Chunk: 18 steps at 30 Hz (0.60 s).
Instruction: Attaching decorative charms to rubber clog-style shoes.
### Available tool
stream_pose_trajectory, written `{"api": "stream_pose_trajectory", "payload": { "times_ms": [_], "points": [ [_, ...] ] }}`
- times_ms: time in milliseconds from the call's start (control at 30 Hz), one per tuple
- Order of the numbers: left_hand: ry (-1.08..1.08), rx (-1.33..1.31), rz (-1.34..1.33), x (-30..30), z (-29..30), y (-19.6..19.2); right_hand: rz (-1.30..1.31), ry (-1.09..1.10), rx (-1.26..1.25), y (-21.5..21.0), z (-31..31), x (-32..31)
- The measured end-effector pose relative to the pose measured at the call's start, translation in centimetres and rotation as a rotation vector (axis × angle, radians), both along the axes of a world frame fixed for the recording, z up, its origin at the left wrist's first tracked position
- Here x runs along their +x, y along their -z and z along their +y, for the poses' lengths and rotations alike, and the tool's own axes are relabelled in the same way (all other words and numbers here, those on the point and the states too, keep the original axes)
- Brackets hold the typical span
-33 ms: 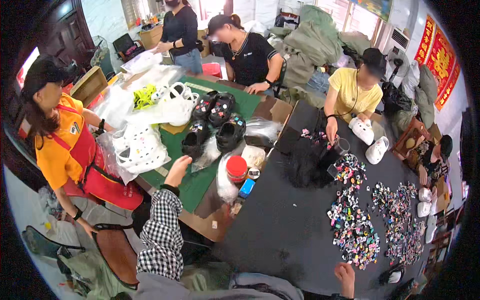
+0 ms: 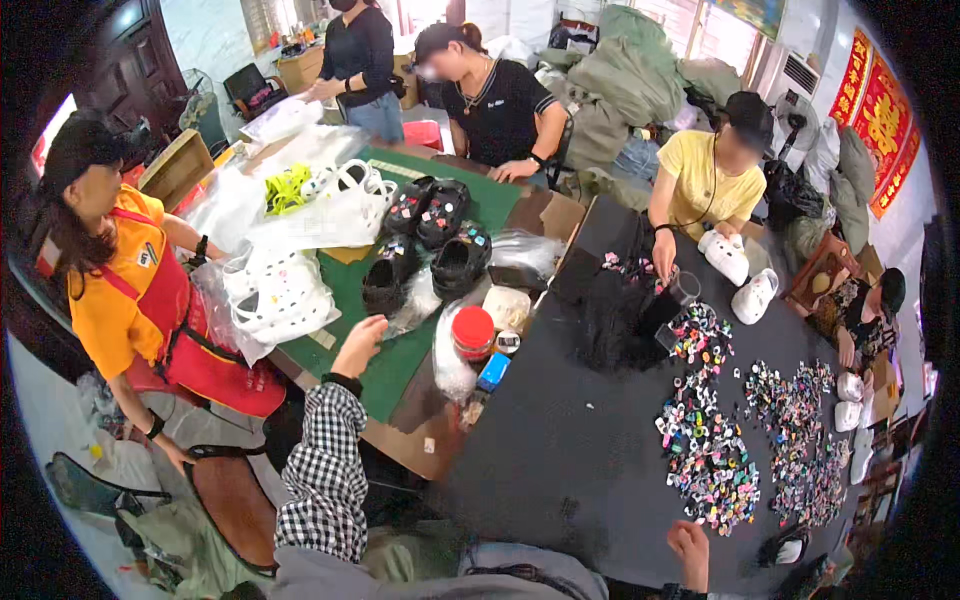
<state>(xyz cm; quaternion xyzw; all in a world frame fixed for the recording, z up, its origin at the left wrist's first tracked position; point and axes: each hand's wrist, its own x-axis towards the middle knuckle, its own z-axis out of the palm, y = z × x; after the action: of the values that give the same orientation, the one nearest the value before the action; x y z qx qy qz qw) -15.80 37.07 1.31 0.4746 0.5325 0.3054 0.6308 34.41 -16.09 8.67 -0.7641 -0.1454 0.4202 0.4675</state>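
The left hand (image 2: pixel 360 347) is over the green mat (image 2: pixel 402 362), near the black shoes (image 2: pixel 461 268). The right hand (image 2: pixel 688 541) is just beside a pile of little bright charms (image 2: pixel 708 460) on the dark tabletop (image 2: pixel 560 450). Fingers are bent, but I can't tell if either grip is apart or together.

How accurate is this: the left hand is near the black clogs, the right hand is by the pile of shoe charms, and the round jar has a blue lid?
Wrong on one colour: the head view shows a red-lidded round jar. The left hand is near the black clogs and the right hand by the pile of shoe charms.
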Motion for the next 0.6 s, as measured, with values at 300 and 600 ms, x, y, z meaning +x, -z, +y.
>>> {"api": "stream_pose_trajectory", "payload": {
  "times_ms": [300,600],
  "points": [
    [-0.004,-0.168,-0.162,2.8,-10.5,3.1,-0.032,-0.069,0.048,2.2,0.4,0.9],
    [0.042,-0.060,-0.245,4.4,-20.6,1.1,0.022,-0.125,0.132,2.5,-1.9,1.4]
  ]
}}
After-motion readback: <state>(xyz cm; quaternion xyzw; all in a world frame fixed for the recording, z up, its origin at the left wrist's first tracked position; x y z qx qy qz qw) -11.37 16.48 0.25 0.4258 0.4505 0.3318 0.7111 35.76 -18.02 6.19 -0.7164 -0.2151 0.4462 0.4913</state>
